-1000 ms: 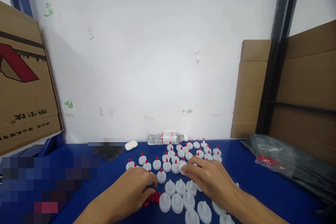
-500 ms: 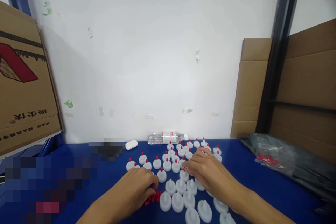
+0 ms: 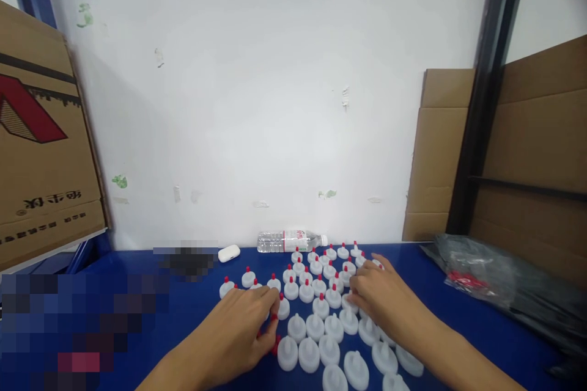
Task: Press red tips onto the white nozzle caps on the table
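My left hand (image 3: 236,333) is bent over a small heap of red tip caps (image 3: 276,346). One red cap shows between its index finger and thumb. My right hand (image 3: 383,293) reaches in from the right, its fingers closed at the top of a white nozzle lid (image 3: 349,303); the tip of that lid is hidden. Behind and left of it stand many white lids with red tips (image 3: 306,291). Nearer to me are bare white nozzle lids (image 3: 309,354), several leaning or lying tilted under and beside my right forearm.
A clear water bottle (image 3: 291,241) lies against the white wall. Left of it is a small white case (image 3: 228,253). A plastic bag with red pieces (image 3: 468,281) lies on dark sheeting at the right. Cardboard boxes (image 3: 50,208) flank the blue table (image 3: 183,311).
My right hand has shifted right, from a red-tipped lid to another lid, uncovering red-tipped lids. My left fingers have closed around a red cap by the heap.
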The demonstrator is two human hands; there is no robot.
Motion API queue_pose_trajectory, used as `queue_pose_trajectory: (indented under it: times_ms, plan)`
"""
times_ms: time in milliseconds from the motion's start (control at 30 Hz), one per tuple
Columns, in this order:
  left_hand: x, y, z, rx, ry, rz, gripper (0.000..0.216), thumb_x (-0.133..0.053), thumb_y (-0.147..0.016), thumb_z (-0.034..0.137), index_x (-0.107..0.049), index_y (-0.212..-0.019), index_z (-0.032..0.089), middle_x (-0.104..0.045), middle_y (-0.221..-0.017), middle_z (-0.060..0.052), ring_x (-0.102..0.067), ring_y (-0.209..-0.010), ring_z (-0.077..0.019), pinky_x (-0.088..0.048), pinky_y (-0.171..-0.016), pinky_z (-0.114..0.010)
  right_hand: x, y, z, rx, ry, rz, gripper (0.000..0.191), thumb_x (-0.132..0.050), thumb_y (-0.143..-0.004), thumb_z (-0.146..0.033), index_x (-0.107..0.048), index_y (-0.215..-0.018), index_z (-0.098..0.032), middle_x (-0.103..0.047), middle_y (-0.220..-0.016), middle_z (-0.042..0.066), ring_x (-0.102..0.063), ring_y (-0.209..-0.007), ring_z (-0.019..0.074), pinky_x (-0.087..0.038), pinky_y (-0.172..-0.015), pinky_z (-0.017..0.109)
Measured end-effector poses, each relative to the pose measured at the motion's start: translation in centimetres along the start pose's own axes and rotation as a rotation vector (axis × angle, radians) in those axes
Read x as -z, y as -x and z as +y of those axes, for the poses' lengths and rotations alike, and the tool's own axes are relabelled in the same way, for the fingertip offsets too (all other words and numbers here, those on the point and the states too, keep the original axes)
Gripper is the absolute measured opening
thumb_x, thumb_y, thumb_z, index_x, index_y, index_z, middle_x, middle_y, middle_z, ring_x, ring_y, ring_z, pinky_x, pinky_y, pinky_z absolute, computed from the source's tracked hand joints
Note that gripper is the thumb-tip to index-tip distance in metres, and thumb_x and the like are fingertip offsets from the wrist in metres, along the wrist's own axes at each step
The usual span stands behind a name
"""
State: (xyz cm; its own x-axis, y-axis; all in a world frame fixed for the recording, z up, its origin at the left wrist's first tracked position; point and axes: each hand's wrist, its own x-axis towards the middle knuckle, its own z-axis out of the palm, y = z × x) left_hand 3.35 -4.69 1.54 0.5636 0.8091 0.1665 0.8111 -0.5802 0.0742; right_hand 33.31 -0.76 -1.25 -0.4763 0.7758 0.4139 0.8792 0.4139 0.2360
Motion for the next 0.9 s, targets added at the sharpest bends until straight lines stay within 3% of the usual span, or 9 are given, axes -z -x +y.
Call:
queue_pose_trajectory:
  times_ms: [200, 333, 467, 633, 767, 900]
  plan:
    - [-0.2, -0.2, 0.2, -0.017, -0.002, 0.067, 0.011, -0.051, -0.094, 0.017, -0.059, -0.097, 0.024, -0.072, -0.094, 0.000, -0.061, -0.066, -0.0183, -0.032, -0.066, -0.032, 0.5, -0.3, -0.2, 0.015, -0.026, 0.016, 0.023, -0.067, -0.090, -0.007, -0.068, -0.071, -0.021, -0.073, -0.072, 0.001, -0.071, -0.075, 0.0229, -0.040, -0.100, 0.045]
    - [-0.6, -0.2, 0.0, -0.024, -0.014, 0.084, 0.012, -0.052, -0.092, 0.013, -0.058, -0.096, 0.024, -0.072, -0.095, 0.000, -0.063, -0.071, -0.0187, -0.033, -0.065, -0.031, 1.3, -0.3, -0.6, -0.001, -0.035, 0.050, 0.024, -0.055, -0.096, -0.009, -0.067, -0.078, -0.021, -0.074, -0.078, 0.004, -0.071, -0.073, 0.0224, -0.042, -0.090, 0.041]
    - [-0.9, -0.4, -0.4, -0.059, -0.031, 0.059, 0.009, -0.057, -0.098, 0.016, -0.060, -0.098, 0.024, -0.072, -0.098, 0.001, -0.068, -0.078, -0.0202, -0.034, -0.064, -0.030, 1.2, 0.0, -0.7, -0.033, -0.043, 0.027, 0.010, -0.064, -0.091, -0.013, -0.070, -0.089, -0.020, -0.075, -0.075, 0.006, -0.072, -0.069, 0.0263, -0.043, -0.074, 0.037]
    - [-1.1, -0.5, -0.5, -0.062, -0.078, 0.042, 0.007, -0.058, -0.102, 0.019, -0.063, -0.101, 0.024, -0.073, -0.103, -0.001, -0.070, -0.083, -0.0222, -0.035, -0.065, -0.029, 1.2, 0.2, -0.7, 0.005, -0.104, -0.035, 0.025, -0.062, -0.085, -0.001, -0.073, -0.088, -0.023, -0.075, -0.075, 0.003, -0.073, -0.073, 0.0243, -0.041, -0.063, 0.032]
    - [-1.2, -0.6, -0.6, -0.108, -0.065, 0.053, 0.019, -0.047, -0.108, 0.018, -0.065, -0.111, 0.026, -0.073, -0.106, -0.002, -0.072, -0.088, -0.0228, -0.040, -0.067, -0.029, 1.6, 0.1, -1.1, 0.027, -0.148, -0.052, 0.023, -0.059, -0.095, -0.009, -0.071, -0.080, -0.021, -0.074, -0.076, 0.004, -0.071, -0.079, 0.0240, -0.044, -0.066, 0.032]
    - [-1.2, -0.9, -0.8, -0.125, -0.083, 0.097, 0.026, -0.044, -0.108, 0.014, -0.065, -0.117, 0.027, -0.073, -0.109, -0.002, -0.074, -0.087, -0.0222, -0.044, -0.067, -0.028, 2.0, -0.1, -1.4, 0.009, -0.174, -0.020, 0.022, -0.056, -0.105, -0.025, -0.072, -0.092, -0.020, -0.075, -0.088, 0.006, -0.070, -0.091, 0.0275, -0.049, -0.080, 0.039]
